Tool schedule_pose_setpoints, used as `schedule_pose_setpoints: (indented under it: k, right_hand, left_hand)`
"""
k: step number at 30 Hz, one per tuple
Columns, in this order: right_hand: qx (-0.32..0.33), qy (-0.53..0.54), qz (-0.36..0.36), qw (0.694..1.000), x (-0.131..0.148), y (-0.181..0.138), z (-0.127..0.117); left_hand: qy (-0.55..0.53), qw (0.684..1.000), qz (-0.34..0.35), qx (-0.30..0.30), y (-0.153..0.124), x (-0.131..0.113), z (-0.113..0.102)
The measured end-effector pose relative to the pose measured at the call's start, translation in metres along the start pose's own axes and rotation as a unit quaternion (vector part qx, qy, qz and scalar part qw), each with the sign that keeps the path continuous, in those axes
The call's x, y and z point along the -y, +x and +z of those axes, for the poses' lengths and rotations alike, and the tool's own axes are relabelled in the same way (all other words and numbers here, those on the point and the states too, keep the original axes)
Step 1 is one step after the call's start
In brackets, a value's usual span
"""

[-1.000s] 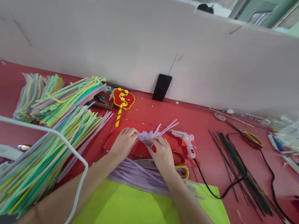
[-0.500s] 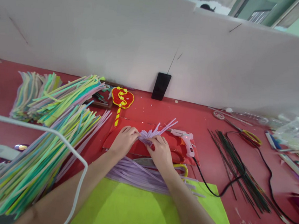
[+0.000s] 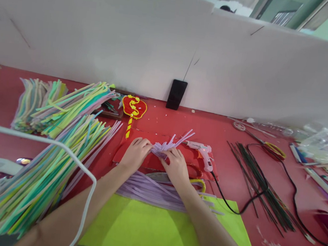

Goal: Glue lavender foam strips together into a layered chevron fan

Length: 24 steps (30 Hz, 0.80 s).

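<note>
Between my two hands is a woven piece of lilac pipe cleaners point(image 3: 158, 148), its loose ends fanning up to the right. My left hand point(image 3: 136, 152) pinches its left end. The fingers of my right hand point(image 3: 175, 164) close on its right side, thumb underneath. Under my wrists more lilac pipe cleaners point(image 3: 148, 193) lie side by side across a yellow-green sheet point(image 3: 142, 229). Scissors with an orange and yellow handle point(image 3: 198, 185) lie partly hidden beneath my right wrist. Just right of my hands, a pink glue gun point(image 3: 205, 156) rests on a red pad point(image 3: 126, 150).
Bundles of pastel pipe cleaners point(image 3: 51, 178) cover the left side, with a white cable point(image 3: 71, 154) arching in front. A red and yellow fan-shaped ornament point(image 3: 134, 107) and a phone point(image 3: 176, 95) are at the back. Dark green stems point(image 3: 262, 186), a black cord and scissors point(image 3: 274, 150) lie right.
Almost nothing differs. Both hands keep their hold on the lilac piece, with only a very slight shift of the view.
</note>
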State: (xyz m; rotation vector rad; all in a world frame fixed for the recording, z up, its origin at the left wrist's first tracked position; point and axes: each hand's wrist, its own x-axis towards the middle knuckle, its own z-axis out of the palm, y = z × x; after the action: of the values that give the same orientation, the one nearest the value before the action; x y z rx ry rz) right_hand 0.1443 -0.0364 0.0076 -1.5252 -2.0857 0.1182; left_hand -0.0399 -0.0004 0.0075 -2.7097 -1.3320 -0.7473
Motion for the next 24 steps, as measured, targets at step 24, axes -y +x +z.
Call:
schedule_pose_setpoints:
  k: [24]
  right_hand:
    - [0.006, -0.023, -0.023, 0.999, -0.0024, 0.0008, -0.0021]
  left_hand:
    - [0.043, 0.999, -0.004, -0.017, 0.0006, 0.0052, 0.0002]
